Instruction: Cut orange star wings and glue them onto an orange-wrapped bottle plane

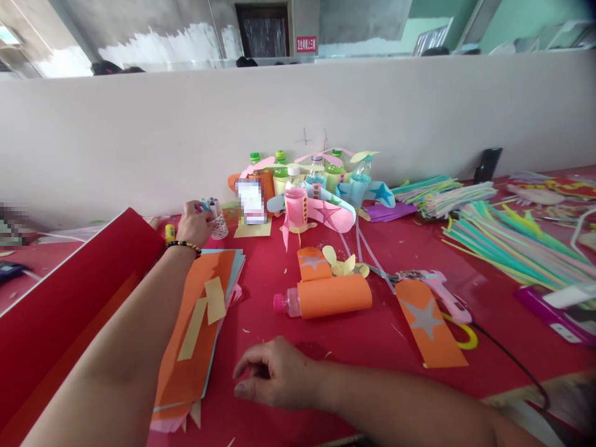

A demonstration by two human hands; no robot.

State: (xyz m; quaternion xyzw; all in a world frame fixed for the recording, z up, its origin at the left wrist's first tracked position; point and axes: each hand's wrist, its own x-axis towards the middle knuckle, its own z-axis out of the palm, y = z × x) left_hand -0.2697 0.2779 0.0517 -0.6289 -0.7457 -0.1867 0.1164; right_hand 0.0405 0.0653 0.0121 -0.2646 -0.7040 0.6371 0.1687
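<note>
My left hand (194, 225) reaches to a patterned cup (220, 228) of pens near the white partition. Its fingers close around a pen (199, 207) at the cup's top, partly hidden by the hand. On the red table, my right hand (274, 374) rests with fingers loosely bent and thumb apart, holding nothing. Just beyond it lies a plastic bottle (291, 302) on its side, with a pink cap and an orange paper wrap (335, 297). Orange paper wings with grey stars (427, 320) lie to its right and behind it. Yellow paper petals (342, 264) sit beside these.
Finished-looking bottle planes (296, 208) stand by the partition (298, 105), behind a phone (252, 202). A pink glue gun (449, 295) with a cord and yellow-handled scissors (467, 335) lie right. Paper strips (526, 242) spread farther right; stacked orange sheets (218, 267) lie under my left arm.
</note>
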